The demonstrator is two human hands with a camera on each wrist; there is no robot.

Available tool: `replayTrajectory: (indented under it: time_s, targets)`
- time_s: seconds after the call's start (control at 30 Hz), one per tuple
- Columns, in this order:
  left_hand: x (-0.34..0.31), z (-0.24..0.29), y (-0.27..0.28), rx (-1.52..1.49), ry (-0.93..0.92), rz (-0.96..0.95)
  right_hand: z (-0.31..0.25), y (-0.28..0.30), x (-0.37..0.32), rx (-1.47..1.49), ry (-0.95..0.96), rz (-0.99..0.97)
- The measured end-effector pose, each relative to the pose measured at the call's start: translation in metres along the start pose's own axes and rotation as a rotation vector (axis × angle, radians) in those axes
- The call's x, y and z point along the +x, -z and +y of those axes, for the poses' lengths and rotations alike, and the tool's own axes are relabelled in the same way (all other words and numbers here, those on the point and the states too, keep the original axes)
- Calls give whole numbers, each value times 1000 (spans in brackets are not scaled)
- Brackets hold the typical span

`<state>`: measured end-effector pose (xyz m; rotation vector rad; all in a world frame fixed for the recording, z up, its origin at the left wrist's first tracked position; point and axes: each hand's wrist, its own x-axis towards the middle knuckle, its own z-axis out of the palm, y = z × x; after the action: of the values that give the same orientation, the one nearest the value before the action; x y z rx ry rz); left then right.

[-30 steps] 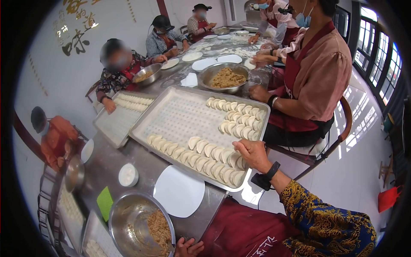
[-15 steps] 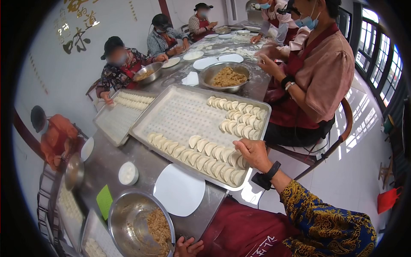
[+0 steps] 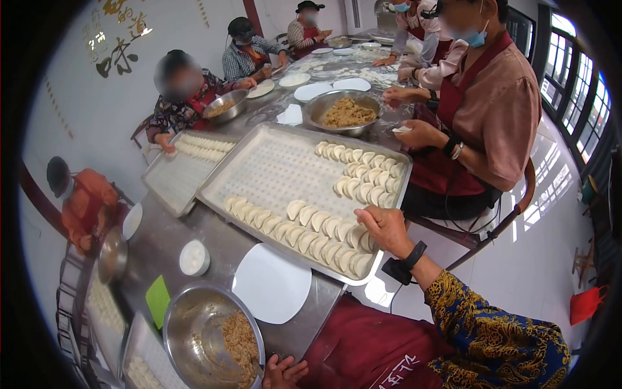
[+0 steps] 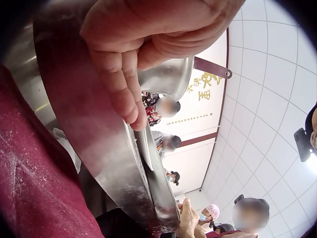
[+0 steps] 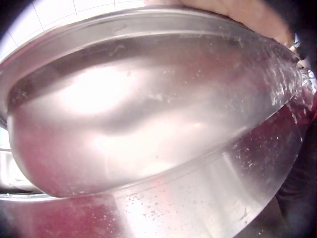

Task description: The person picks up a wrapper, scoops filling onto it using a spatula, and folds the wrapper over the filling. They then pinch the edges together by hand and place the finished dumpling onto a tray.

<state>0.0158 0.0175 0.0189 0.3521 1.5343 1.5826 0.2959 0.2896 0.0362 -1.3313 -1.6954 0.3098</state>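
In the head view, my right hand (image 3: 387,231) rests on the end rim of a large metal tray (image 3: 272,168). Curved dumplings (image 3: 317,241) lie in rows beside its thumb. Seen from below in the right wrist view, fingers (image 5: 252,17) lie along the top of the tray's rim, above its side wall (image 5: 138,114). My left hand (image 3: 285,374) rests at the table edge, right beside a steel bowl (image 3: 188,318) containing brown filling (image 3: 241,353). The left wrist view shows its loosely extended fingers (image 4: 116,91) touching the table edge, with a flat handle (image 4: 212,67) behind.
A white plate (image 3: 272,285), a small white bowl (image 3: 194,259) and a green mat (image 3: 157,305) lie by the filling bowl. A second tray (image 3: 175,185) adjoins the large one. Another steel bowl (image 3: 317,113) stands behind. Several aproned people surround the table.
The person at the right has drawn their hands apart and now holds a thin white wrapper in one. My two hands and the tray have kept their places; the head view has shifted slightly.
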Motion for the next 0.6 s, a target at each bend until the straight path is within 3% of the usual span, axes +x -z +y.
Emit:
replayTrajectory:
  time_s: [0.6]
  targets:
    - [3, -4, 3, -58, 7, -1, 0, 0, 0, 17, -11, -2]
